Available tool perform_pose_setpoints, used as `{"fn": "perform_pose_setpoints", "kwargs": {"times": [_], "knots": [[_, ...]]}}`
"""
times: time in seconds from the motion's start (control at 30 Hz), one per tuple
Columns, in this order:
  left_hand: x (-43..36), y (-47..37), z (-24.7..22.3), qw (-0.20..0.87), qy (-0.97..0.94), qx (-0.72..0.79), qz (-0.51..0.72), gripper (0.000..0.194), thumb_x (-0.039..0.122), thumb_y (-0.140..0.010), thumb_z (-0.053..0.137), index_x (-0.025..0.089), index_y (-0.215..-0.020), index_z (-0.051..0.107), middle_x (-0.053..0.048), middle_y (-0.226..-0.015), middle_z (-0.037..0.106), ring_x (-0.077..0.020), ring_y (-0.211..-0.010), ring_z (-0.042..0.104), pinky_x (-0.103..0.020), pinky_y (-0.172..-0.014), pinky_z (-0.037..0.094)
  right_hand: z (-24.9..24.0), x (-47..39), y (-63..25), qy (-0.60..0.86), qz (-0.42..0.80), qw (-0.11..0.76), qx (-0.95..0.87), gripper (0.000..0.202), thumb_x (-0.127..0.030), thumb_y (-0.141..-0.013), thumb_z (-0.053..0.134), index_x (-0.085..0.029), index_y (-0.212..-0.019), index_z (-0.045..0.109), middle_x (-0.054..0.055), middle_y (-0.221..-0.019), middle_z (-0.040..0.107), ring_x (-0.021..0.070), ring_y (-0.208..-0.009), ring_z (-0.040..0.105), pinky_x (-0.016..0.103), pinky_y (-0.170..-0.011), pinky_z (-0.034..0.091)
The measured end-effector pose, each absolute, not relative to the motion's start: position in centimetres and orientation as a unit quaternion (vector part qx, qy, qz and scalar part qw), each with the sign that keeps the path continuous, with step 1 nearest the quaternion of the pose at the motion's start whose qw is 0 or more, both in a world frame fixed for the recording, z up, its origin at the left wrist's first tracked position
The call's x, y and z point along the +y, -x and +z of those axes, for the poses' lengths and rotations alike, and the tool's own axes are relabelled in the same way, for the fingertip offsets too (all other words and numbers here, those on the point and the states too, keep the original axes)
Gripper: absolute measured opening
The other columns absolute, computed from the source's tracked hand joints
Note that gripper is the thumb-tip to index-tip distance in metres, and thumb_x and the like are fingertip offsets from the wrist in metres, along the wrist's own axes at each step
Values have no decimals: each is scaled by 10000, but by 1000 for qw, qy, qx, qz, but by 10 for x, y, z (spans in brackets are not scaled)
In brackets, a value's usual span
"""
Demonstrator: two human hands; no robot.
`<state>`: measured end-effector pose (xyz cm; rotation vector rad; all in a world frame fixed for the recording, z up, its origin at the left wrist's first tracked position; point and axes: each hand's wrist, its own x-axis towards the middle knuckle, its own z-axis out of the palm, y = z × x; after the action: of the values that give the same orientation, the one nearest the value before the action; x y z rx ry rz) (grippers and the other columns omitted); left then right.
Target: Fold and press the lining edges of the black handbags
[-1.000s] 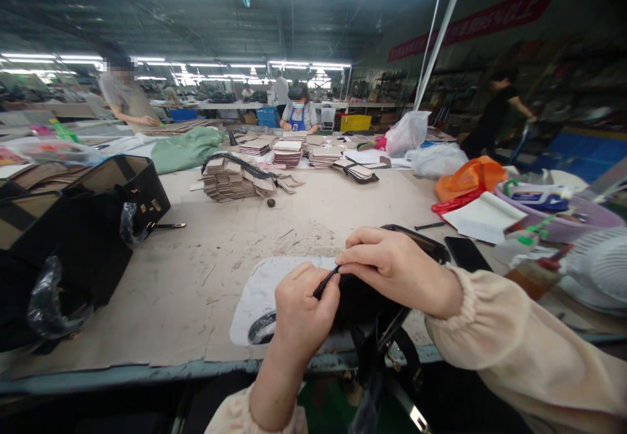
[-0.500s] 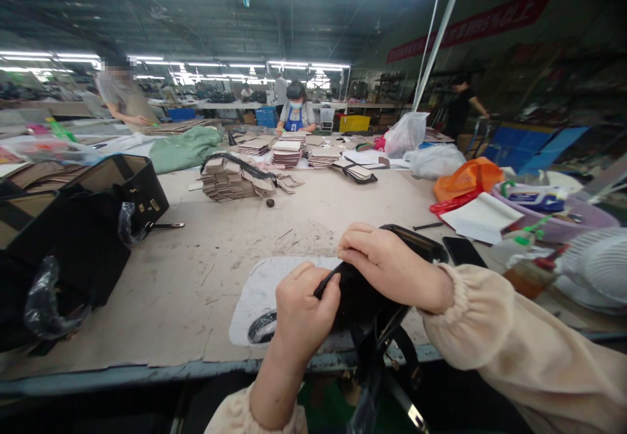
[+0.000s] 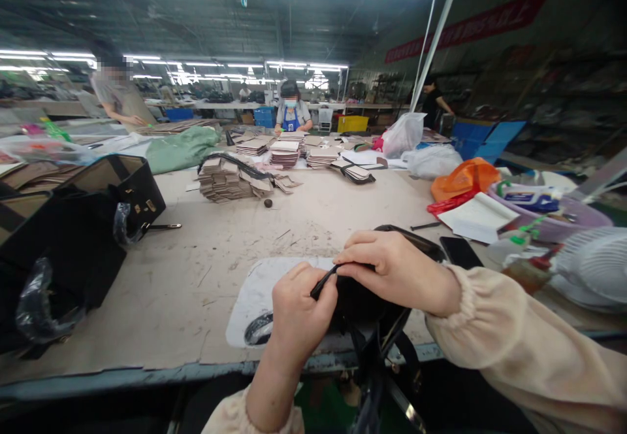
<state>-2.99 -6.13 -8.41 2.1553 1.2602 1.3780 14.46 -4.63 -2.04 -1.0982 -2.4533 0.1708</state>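
A black handbag (image 3: 362, 303) is held between my two hands at the front edge of the table, its straps and a metal buckle hanging below the edge. My left hand (image 3: 304, 310) is closed, pinching the bag's dark rim between thumb and fingers. Close beside it, my right hand (image 3: 392, 267) is closed on the same rim, thumb and fingertips pressed together. The far side of the bag is partly hidden behind my right hand. Under my hands lies a white board (image 3: 245, 290) with an oval opening near its lower edge.
Black bags (image 3: 98, 225) with plastic-wrapped handles stand at the left. Stacked brown pieces (image 3: 230, 179) lie toward the back. At right are a phone (image 3: 460, 252), a notebook (image 3: 477, 215), a purple basin (image 3: 582, 225) and a white fan (image 3: 592, 267). A co-worker (image 3: 291, 114) sits across the table.
My right fingertips have moved slightly down and left along the rim, nearer my left thumb. My left hand keeps its pinch. In the background, a person at right has moved left.
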Motion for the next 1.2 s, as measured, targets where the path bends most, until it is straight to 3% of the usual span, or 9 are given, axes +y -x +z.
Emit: {"fn": "perform_pose_setpoints", "kwargs": {"times": [0.17,0.57,1.03,1.2], "knots": [[-63,28,-84,144,-750,435,477,184,189,-825,560,160,-655,625,-1,-607,539,-119,-613,512,-242,-595,368,-21,-45,-142,409,51,216,-885,187,-201,-881,522,-171,-839,702,37,-813,646,126,-750,592,241,-695,439],[-62,28,-85,145,-751,441,470,196,200,-832,541,162,-659,624,-8,-620,547,-126,-623,523,-243,-590,376,-18,-44,-143,391,71,204,-895,200,-120,-864,489,-167,-876,683,50,-840,641,135,-775,590,251,-717,447],[-64,28,-83,157,-752,433,472,195,180,-816,556,156,-633,618,3,-585,497,-112,-592,495,-238,-563,355,-10,-42,-139,423,137,199,-874,113,-208,-826,606,-184,-791,711,11,-750,663,113,-695,591,232,-670,431],[-63,29,-83,152,-750,436,474,195,194,-827,545,159,-654,627,-4,-609,530,-119,-611,515,-240,-574,370,-7,-41,-140,399,165,205,-878,184,-167,-871,523,-173,-816,699,26,-771,683,122,-742,604,238,-704,451]]}}
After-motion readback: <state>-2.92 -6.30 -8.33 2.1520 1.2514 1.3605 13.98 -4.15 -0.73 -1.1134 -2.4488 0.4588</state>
